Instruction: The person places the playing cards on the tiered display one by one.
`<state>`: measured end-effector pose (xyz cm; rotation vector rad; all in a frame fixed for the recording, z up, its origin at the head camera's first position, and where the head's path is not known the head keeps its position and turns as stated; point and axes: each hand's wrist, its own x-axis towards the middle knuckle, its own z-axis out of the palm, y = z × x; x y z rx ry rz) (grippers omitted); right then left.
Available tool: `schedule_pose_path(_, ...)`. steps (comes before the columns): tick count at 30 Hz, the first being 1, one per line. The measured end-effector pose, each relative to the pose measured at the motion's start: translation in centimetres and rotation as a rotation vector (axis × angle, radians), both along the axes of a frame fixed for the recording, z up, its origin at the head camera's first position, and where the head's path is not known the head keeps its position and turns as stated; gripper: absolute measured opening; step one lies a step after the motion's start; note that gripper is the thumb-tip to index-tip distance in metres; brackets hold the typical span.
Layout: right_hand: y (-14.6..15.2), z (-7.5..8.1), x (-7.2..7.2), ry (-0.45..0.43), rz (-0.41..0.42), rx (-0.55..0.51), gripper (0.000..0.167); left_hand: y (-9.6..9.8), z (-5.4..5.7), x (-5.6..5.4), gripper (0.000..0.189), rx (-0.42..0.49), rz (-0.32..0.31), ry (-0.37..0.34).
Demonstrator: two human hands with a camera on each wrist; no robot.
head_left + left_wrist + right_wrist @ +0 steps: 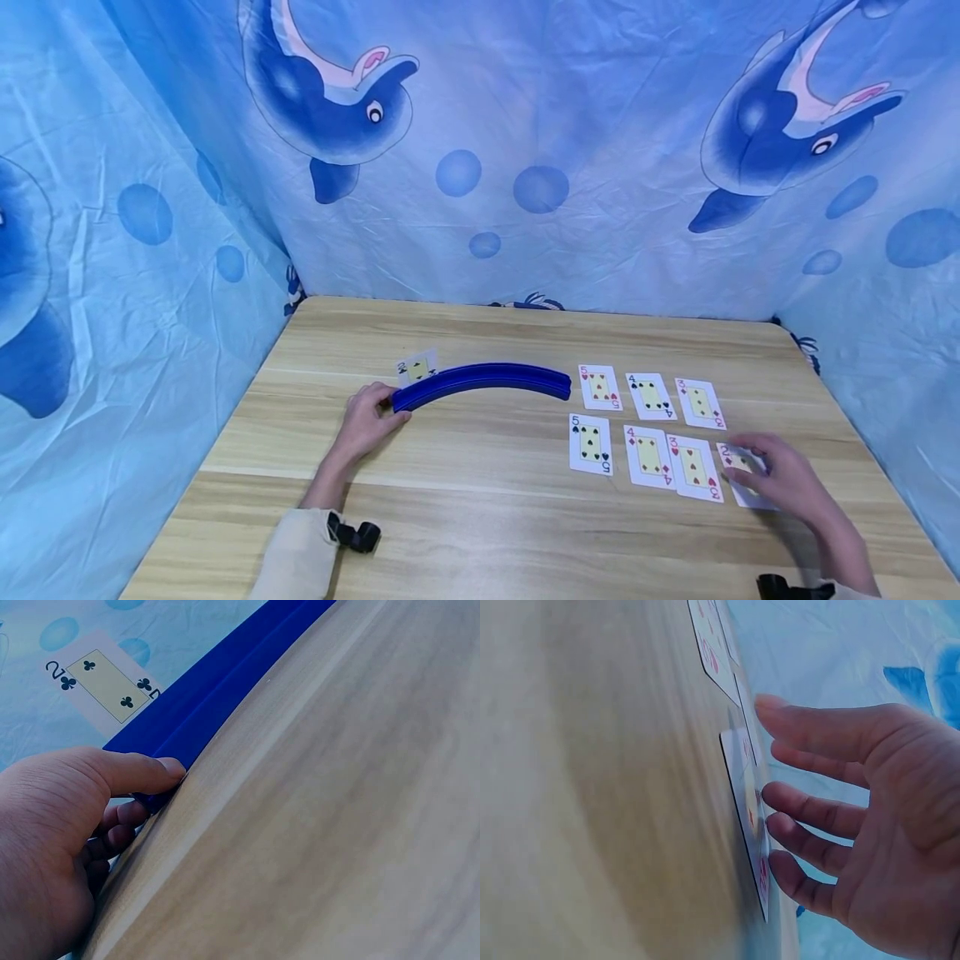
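Table (480, 517): pale woodgrain.
Curved blue plastic rack (480, 374): far left-centre, end pinched by left hand (366, 421), probably for steadiness.
White two-of-clubs card (97, 675): seemingly slotted upright.
Right hand (780, 471): fingers parted over near-right white "2" card (749, 498).

Smooth grained wood is seen in the table (480, 517), glossy plastic in the holder (483, 376), paper in the cards (648, 454) toward three o'clock, creased cloth (487, 108) at twelve.

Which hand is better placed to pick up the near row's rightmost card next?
The right hand, I'd judge: it is over that card and appears empty, while the left hand grips the blue curved strip, farther away.
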<state>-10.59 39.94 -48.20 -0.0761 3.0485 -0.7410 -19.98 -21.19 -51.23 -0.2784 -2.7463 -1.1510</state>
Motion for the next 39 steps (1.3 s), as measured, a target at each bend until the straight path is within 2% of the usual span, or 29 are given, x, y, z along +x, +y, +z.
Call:
schedule_pose_path(8,1.1,0.0,0.7,-0.082,-0.04,0.008,0.06,0.0,0.3,0.1,0.032,-0.019,-0.004,0.01)
schedule_pose_path(15,1.8,-0.3,1.5,-0.133,-0.026,-0.013,0.069,0.0,0.3,0.2,0.032,-0.004,-0.003,0.007)
schedule_pose_path(29,1.9,-0.7,1.6,-0.094,-0.015,0.023,0.064,0.0,0.2,0.0,0.031,0.006,-0.005,0.001)
schedule_pose_path(39,1.6,-0.1,0.3,-0.135,-0.009,0.103,0.057,0.0,0.2,0.1,0.031,0.002,-0.006,0.012)
